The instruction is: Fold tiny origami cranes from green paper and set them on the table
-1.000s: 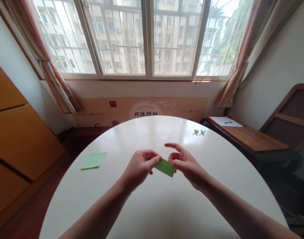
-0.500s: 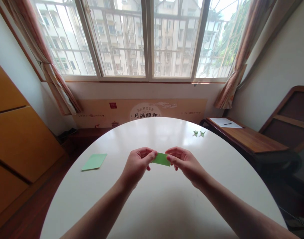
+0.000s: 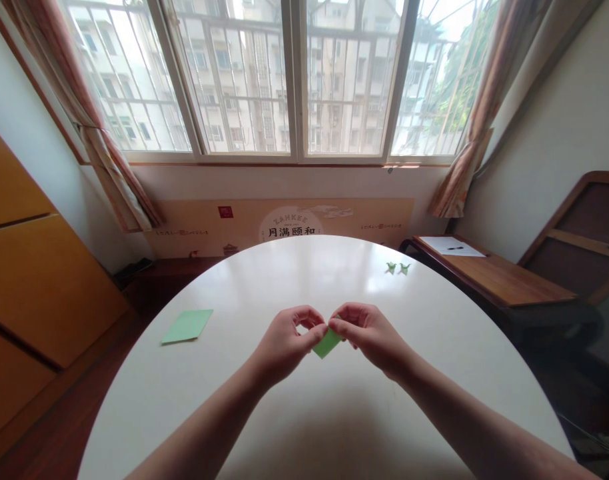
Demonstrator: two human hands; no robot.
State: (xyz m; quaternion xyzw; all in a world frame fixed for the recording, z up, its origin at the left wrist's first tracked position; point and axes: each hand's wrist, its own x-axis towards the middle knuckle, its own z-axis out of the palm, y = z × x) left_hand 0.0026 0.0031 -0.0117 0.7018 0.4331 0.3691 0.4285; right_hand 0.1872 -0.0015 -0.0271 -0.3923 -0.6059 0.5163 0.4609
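A small folded green paper point(image 3: 326, 345) hangs just above the round white table point(image 3: 334, 413), pinched from both sides. My left hand point(image 3: 287, 343) grips its left part between thumb and forefinger. My right hand point(image 3: 367, 333) pinches its upper right part, fingertips almost touching those of the left. Only a small green corner shows below the fingers; the rest is hidden by them.
A stack of light green paper sheets point(image 3: 187, 325) lies on the table's left side. Two tiny green folded figures point(image 3: 398, 268) sit near the far right rim. A wooden side desk point(image 3: 494, 273) with a sheet and pen stands to the right, a yellow cabinet point(image 3: 29, 280) to the left.
My hands have drawn together and dropped a little. The green paper, earlier a wider strip between them, now shows only as a small corner under my touching fingertips.
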